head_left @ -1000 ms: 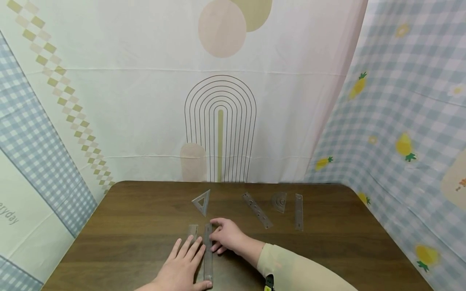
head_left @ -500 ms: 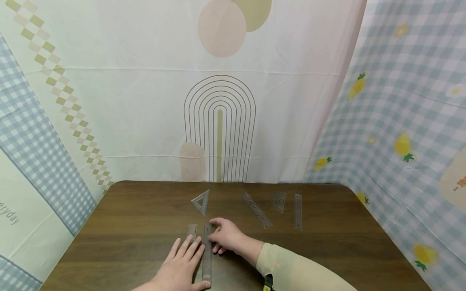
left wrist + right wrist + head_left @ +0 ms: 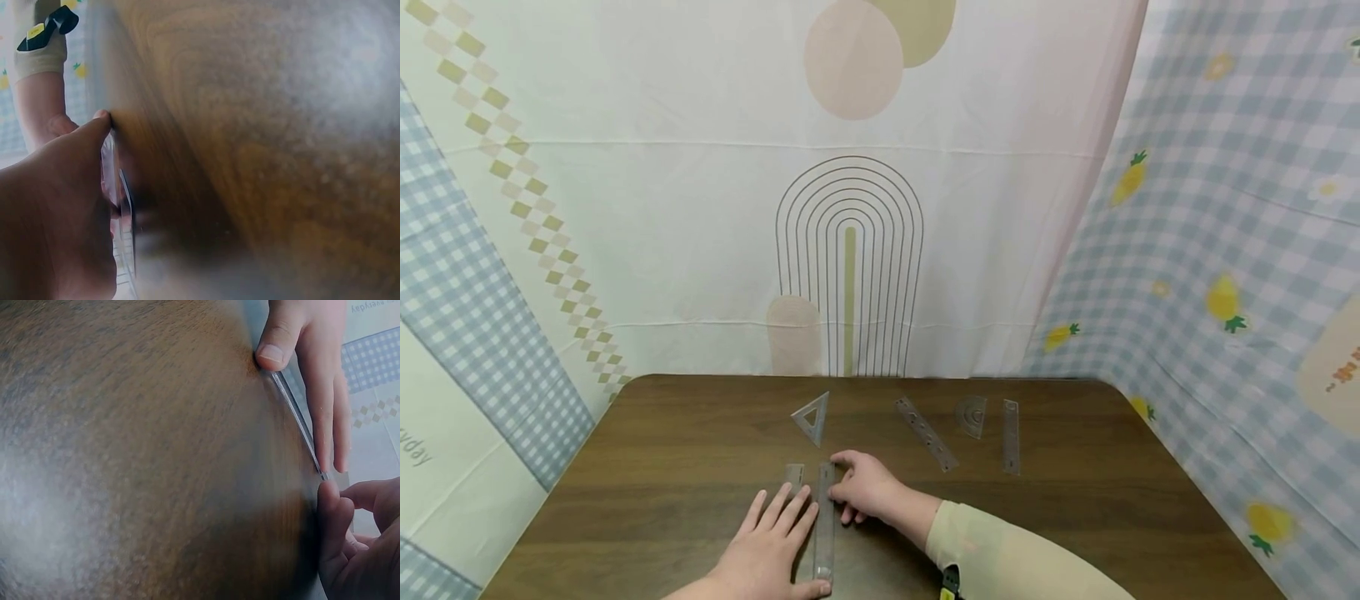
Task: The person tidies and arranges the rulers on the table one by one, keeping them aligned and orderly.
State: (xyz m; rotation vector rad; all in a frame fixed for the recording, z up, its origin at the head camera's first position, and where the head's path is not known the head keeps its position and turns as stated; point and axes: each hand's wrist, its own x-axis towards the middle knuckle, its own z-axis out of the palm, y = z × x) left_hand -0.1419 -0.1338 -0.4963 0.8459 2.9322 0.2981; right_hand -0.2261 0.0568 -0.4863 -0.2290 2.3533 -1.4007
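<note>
A clear ruler [image 3: 824,533] lies lengthwise on the brown table, pointing away from the person. My left hand [image 3: 767,537] is spread flat to its left, thumb on the ruler's near end. Beneath those fingers lies another clear strip, its far end [image 3: 795,473] showing and the rest mostly covered. My right hand [image 3: 868,487] pinches at the ruler's far end, index finger at the end and thumb along the right edge; its other fingers curl under. In the right wrist view the ruler [image 3: 294,412] appears edge-on between the left thumb and the right fingertips.
Farther back on the wooden table [image 3: 685,450] lie a clear set square [image 3: 822,414], a slanted ruler with cut-outs [image 3: 925,433], a protractor [image 3: 974,417] and another straight ruler [image 3: 1012,437]. Patterned cloth [image 3: 715,233] hangs behind the table and along both sides.
Both hands and the ruler keep the same arrangement. The whole head view has shifted slightly, with things appearing a little further left.
</note>
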